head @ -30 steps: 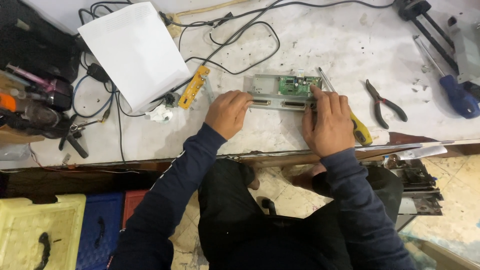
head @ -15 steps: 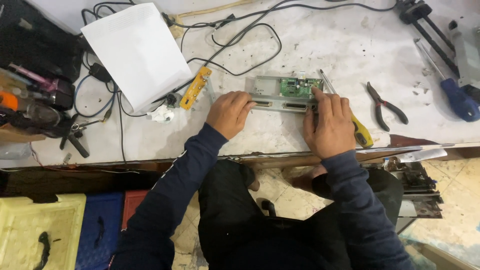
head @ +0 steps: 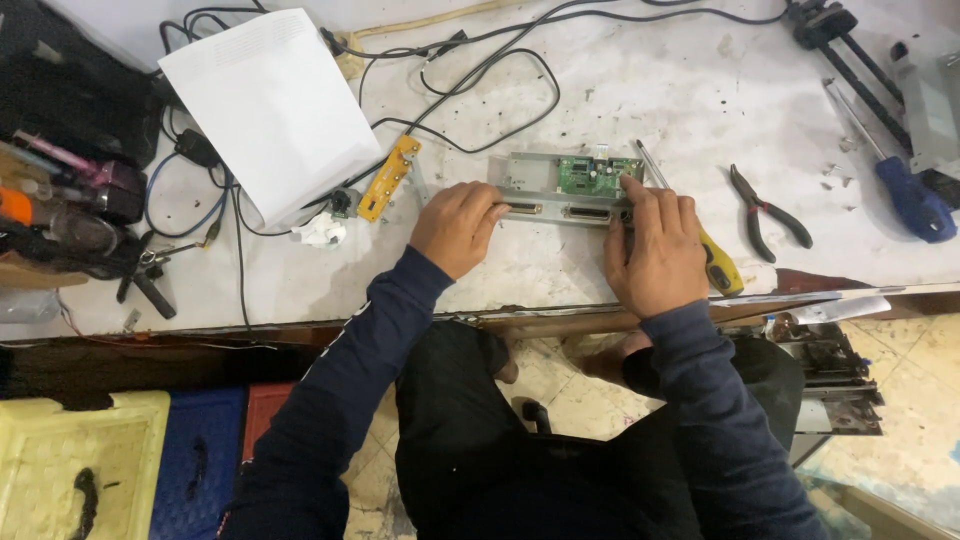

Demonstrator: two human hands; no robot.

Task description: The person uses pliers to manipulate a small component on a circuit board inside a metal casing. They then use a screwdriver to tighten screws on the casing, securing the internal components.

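- Head view, looking down: both my hands rest on a metal bracket (head: pixel 560 195) that lies flat on the table (head: pixel 640 90), close to its near edge.
- My left hand (head: pixel 455 225) sits at the bracket's left end, fingers curled, fingertips touching the front face beside a long connector port; the grip is loose, and I cannot tell whether it pinches anything.
- My right hand (head: pixel 655 250) covers the bracket's right end, fingers bent down over the corner; the grip is narrow and pressing on the metal, but whether it closes around the part I cannot tell.
- A green board (head: pixel 585 172) sits on top of the bracket, just beyond my right fingertips.
- A screwdriver (head: pixel 715 262) with a yellow handle lies under the outer edge of my right hand, its shaft pointing away past the board.
- Pliers (head: pixel 765 212) lie to the right of my right hand, apart from it.
- A blue-handled tool (head: pixel 915 205) lies farther right, well apart.
- A yellow strip board (head: pixel 388 178) lies just beyond and left of my left hand, tilted.
- A white sheet (head: pixel 270 110) lies farther left, over black cables (head: pixel 480 90) that loop beyond both hands.
- Tools are piled at the far left of the table.
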